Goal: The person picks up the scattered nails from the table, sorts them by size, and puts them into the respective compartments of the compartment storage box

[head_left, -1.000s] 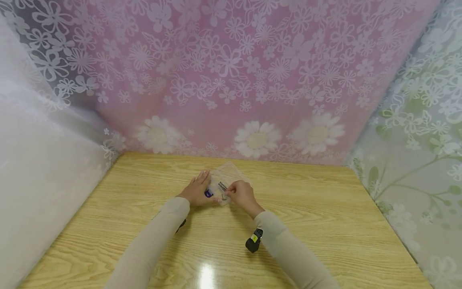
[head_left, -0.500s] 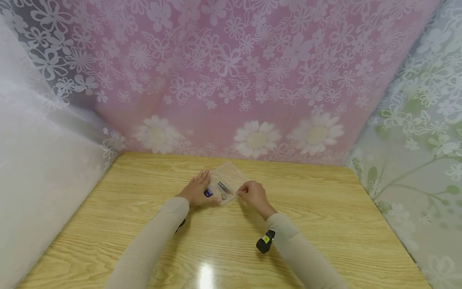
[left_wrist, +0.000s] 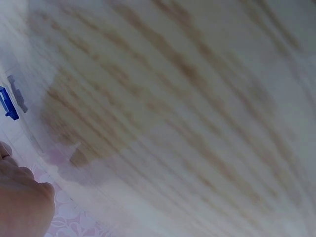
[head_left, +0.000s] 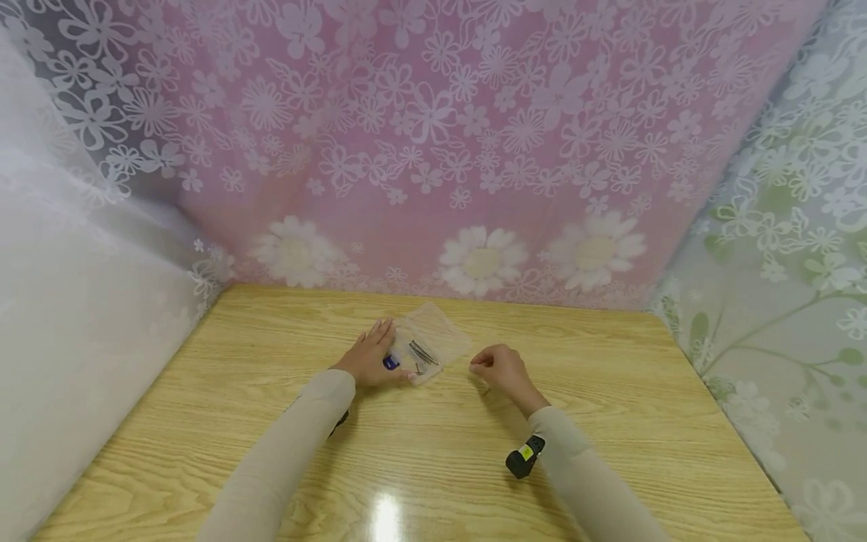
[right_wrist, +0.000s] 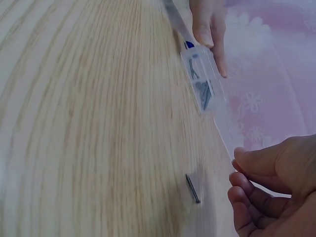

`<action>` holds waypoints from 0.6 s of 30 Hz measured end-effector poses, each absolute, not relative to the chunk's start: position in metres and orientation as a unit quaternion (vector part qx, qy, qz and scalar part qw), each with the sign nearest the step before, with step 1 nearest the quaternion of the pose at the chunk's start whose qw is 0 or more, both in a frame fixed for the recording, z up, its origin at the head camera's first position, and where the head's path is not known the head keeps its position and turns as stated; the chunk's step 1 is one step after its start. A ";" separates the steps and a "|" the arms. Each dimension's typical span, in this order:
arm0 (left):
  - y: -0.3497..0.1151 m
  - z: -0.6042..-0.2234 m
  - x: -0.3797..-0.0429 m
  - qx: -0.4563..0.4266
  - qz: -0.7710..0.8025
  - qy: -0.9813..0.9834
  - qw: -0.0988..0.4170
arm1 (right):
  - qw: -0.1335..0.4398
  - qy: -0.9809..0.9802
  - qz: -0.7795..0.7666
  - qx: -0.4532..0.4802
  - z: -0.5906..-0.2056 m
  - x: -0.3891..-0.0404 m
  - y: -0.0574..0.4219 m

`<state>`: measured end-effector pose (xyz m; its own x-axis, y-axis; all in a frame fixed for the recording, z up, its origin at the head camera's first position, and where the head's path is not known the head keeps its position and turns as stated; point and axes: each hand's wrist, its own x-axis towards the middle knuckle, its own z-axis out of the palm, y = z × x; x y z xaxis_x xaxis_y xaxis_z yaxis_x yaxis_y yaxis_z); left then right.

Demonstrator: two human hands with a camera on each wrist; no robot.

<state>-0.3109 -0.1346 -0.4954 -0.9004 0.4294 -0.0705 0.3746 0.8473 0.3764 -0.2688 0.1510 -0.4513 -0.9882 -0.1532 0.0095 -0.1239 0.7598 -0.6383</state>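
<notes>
A clear plastic compartment box (head_left: 430, 324) lies on the table with its lid raised or folded back; several dark nails (head_left: 423, 351) are in its compartments. My left hand (head_left: 369, 360) rests on the box's left side, fingers extended and thumb spread along the near edge. A blue piece (head_left: 390, 362) shows between thumb and fingers. To the right of the box, my right hand (head_left: 501, 370) is held with thumb and fingertips brought together. Whether something thin is pinched there cannot be seen. Below those fingertips, a single nail (right_wrist: 193, 188) appears at the table surface, apart from the hand.
The wood-grain table (head_left: 379, 459) extends around both forearms. A pink flowered curtain (head_left: 433, 150) hangs behind it, with pale sheets at both sides. A black wrist camera (head_left: 524, 457) sits under the right sleeve. Translucent plastic blurs most of the left wrist view.
My right hand has moved out of the box and off to the right. A nail now shows beneath it on the table. The left hand and the box have stayed put.
</notes>
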 end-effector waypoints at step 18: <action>-0.134 -0.496 -0.312 0.210 0.180 0.958 0.075 | 0.080 0.935 -0.330 -0.105 -0.468 -0.262 0.192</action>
<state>-0.3118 -0.1340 -0.4964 -0.9008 0.4290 -0.0681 0.3750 0.8472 0.3764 -0.2624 0.1919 -0.4675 -0.9654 -0.2483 -0.0794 -0.1432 0.7597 -0.6343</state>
